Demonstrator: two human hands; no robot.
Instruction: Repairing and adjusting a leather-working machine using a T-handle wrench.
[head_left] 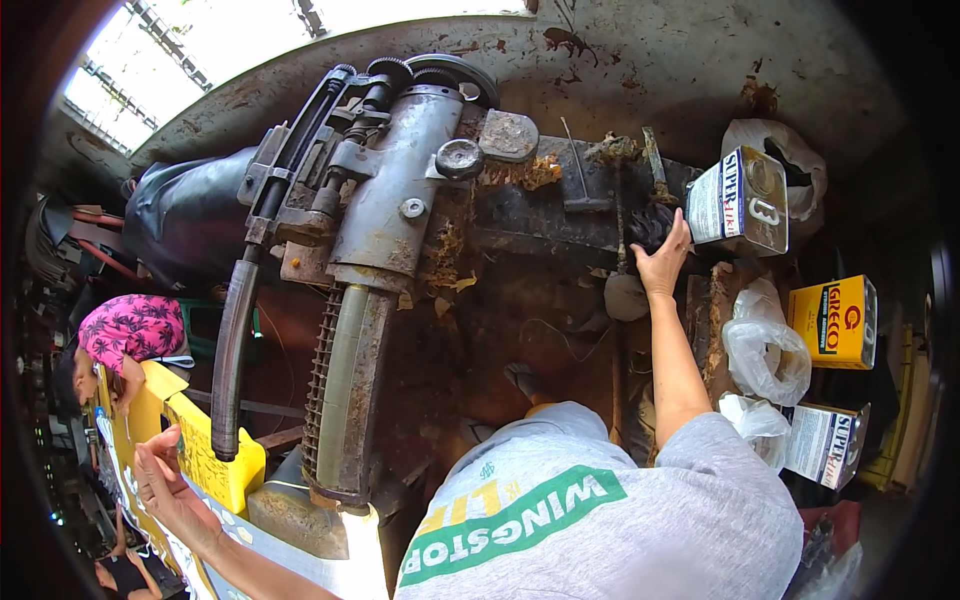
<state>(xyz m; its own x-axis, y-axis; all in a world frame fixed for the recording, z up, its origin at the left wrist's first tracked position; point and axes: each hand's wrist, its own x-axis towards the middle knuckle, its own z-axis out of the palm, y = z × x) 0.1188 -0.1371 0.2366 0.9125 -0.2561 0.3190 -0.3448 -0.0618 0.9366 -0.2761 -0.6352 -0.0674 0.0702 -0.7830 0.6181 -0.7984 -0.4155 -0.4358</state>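
My right hand (662, 258) reaches out over the bench, thumb and fingers spread around the near edge of a dark, crumpled bundle (651, 226). Whether it grips the bundle is not plain. A square metal tin (740, 205) with a white and blue label stands just right of those fingers. Left of the bundle lies a T-shaped metal tool (583, 190). At the lower left my left hand (175, 490) is raised, fingers apart, beside a yellow plastic piece (215, 435); I see nothing in it. A large grey metal machine (385, 190) with a cylindrical arm is between my hands.
A curved dark metal bar (235, 360) hangs from the machine. On the right are a yellow tin (832, 322), another labelled tin (825, 445) and clear plastic bags (765, 345). At the left, a person in a pink patterned shirt (130, 325) bends over. A dirty wall (650, 60) rises behind.
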